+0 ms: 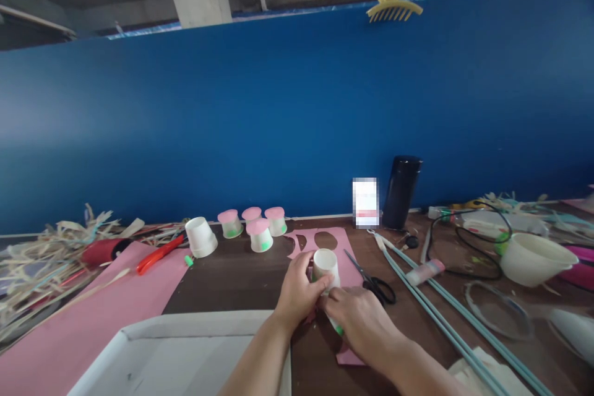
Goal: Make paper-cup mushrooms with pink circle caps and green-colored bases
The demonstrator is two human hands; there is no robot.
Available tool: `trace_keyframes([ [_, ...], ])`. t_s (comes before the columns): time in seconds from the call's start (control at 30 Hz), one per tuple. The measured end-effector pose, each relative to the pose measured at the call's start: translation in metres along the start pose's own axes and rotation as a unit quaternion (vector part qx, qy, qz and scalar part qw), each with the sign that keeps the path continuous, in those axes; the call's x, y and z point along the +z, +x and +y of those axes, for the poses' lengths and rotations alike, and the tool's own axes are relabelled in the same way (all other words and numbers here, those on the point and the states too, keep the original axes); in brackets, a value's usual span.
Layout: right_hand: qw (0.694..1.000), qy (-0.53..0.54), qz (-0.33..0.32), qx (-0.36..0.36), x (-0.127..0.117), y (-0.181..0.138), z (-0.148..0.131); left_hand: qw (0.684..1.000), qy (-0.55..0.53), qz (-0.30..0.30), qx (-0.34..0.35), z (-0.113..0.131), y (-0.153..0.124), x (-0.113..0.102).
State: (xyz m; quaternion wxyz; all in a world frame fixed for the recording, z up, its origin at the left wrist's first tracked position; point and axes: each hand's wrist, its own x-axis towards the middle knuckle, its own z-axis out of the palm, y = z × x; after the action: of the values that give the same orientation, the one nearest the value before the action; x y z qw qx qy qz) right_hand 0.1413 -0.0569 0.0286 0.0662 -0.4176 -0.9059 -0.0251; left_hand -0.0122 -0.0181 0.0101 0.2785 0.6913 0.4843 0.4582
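Around a white paper cup (325,262) at the middle of the table my left hand (297,288) is closed, its thumb on the near side. My right hand (361,320) is closed just below the cup, its fingertips close to the cup's lower part. From under those fingers pokes a small whitish object with a green end (339,330); its kind is mostly hidden. Beneath and behind the cup lies pink paper (342,241) with round holes cut in it. Black-handled scissors (378,286) rest to the right of the cup.
Several small cups with pink tops (258,236) stand behind left, beside a plain white cup (200,238). A white tray (199,322) lies front left, near red-handled pliers (160,255). Behind stands a black flask (403,192). Blue-green rods (440,309) and a white bowl (533,260) are right.
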Motion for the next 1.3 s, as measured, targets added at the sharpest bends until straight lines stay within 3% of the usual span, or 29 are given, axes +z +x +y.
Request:
trace_keyframes([
  [0.5, 1.000, -0.013, 0.001, 0.022, 0.001, 0.004, -0.006, 1.000, -0.010, 0.000, -0.010, 0.005, 0.000, 0.000],
  [0.87, 0.997, 0.068, 0.022, 0.004, -0.006, -0.001, 0.002, 1.000, -0.008, 0.007, -0.023, 0.008, 0.001, 0.000],
  [1.1, 0.966, 0.232, 0.113, 0.020, -0.039, -0.015, 0.017, 0.998, -0.017, 0.010, -0.064, 0.014, -0.002, 0.000],
  [1.3, 0.930, 0.283, 0.190, 0.139, -0.045, -0.019, 0.040, 0.996, -0.033, -0.009, -0.085, 0.014, -0.002, 0.000],
])
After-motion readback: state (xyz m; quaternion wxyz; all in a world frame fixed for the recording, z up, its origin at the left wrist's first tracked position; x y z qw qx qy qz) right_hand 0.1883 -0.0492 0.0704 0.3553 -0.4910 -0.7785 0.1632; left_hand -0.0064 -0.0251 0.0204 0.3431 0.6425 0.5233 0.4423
